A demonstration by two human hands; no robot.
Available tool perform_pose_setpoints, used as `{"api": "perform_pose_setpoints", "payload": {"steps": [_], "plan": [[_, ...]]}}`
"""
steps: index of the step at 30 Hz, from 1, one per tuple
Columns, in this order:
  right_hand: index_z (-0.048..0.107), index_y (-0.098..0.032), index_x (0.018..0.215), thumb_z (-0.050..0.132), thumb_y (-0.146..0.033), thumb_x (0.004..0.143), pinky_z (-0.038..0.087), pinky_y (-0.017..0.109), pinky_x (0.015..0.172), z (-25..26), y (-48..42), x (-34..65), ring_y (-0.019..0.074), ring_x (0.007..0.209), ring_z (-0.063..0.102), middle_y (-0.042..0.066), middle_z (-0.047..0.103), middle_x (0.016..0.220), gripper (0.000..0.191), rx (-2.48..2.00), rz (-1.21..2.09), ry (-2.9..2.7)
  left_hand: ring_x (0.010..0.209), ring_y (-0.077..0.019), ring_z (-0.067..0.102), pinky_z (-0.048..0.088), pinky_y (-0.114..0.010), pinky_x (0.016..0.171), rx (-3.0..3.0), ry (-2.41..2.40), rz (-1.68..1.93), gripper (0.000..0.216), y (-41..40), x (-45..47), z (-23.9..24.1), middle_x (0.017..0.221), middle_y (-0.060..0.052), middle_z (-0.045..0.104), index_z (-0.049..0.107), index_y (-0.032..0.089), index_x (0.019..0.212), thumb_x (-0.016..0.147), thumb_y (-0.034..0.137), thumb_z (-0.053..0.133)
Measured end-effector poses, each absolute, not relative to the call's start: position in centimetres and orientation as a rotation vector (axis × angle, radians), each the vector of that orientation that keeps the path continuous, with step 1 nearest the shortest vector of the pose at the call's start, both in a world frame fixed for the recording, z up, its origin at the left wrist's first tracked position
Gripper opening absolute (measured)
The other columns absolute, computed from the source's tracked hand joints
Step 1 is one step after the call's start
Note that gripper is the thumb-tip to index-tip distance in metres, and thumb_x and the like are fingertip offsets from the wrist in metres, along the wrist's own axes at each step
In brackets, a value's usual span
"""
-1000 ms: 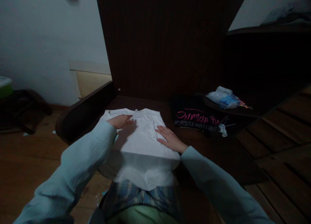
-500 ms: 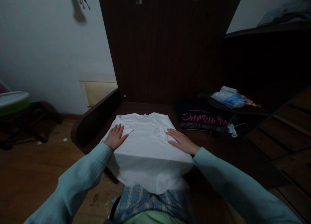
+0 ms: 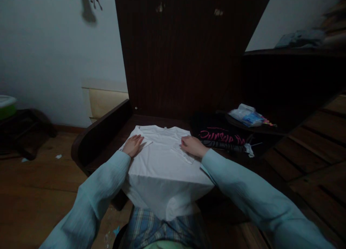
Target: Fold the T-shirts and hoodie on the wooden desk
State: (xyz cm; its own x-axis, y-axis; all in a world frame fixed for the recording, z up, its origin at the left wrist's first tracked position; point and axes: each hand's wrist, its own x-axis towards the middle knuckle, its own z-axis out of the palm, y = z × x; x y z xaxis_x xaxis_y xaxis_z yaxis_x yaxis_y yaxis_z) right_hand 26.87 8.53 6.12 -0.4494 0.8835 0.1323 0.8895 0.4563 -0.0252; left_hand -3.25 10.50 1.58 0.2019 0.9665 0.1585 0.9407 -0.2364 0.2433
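Note:
A white T-shirt point(image 3: 162, 166) lies face down on a dark wooden surface point(image 3: 113, 133), its sleeves folded in and its lower part hanging over the near edge toward my lap. My left hand point(image 3: 133, 145) lies flat and open on the shirt's left folded sleeve. At the upper right shoulder, my right hand point(image 3: 190, 146) rests on the shirt with its fingers curled over the folded right sleeve; whether it grips the cloth is unclear. Both arms wear light blue sleeves.
A folded black garment with pink lettering point(image 3: 218, 135) lies right of the shirt. Behind it a plastic bag point(image 3: 247, 115) sits on a dark round tray. A dark wood panel point(image 3: 178, 50) rises behind. A low stool with a green-and-white tub point(image 3: 7, 105) stands far left.
My right hand has moved up the shirt's right side toward the shoulder and curled its fingers. My left hand has stayed on the left sleeve. The view has shifted slightly.

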Motion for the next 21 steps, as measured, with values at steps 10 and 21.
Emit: {"api": "perform_pose_setpoints", "payload": {"steps": [10,21], "plan": [[0.058,-0.016,0.101,0.044,-0.021,0.085,0.042,0.031,0.089,1.0,10.9,15.4,0.0170,0.102,0.052,0.008,0.061,0.106,0.022,-0.621,0.081,-2.560,0.106,-0.0266,0.050,0.040,-0.034,0.088,2.076,2.437,0.490,0.040,9.9,-3.4,2.1,0.118,-0.014,0.054,0.049,0.011,0.116,0.081,0.026,0.037],[0.060,-0.017,0.105,0.045,-0.027,0.085,0.043,0.029,0.090,-0.2,11.2,15.5,0.0160,0.103,0.056,0.007,0.063,0.107,0.027,-0.720,0.276,-2.451,0.079,-0.0225,0.061,0.043,-0.025,0.061,1.785,2.181,0.130,0.046,10.6,-8.8,4.3,0.080,-0.008,0.065,0.060,0.014,0.080,0.068,0.057,0.047]]}}
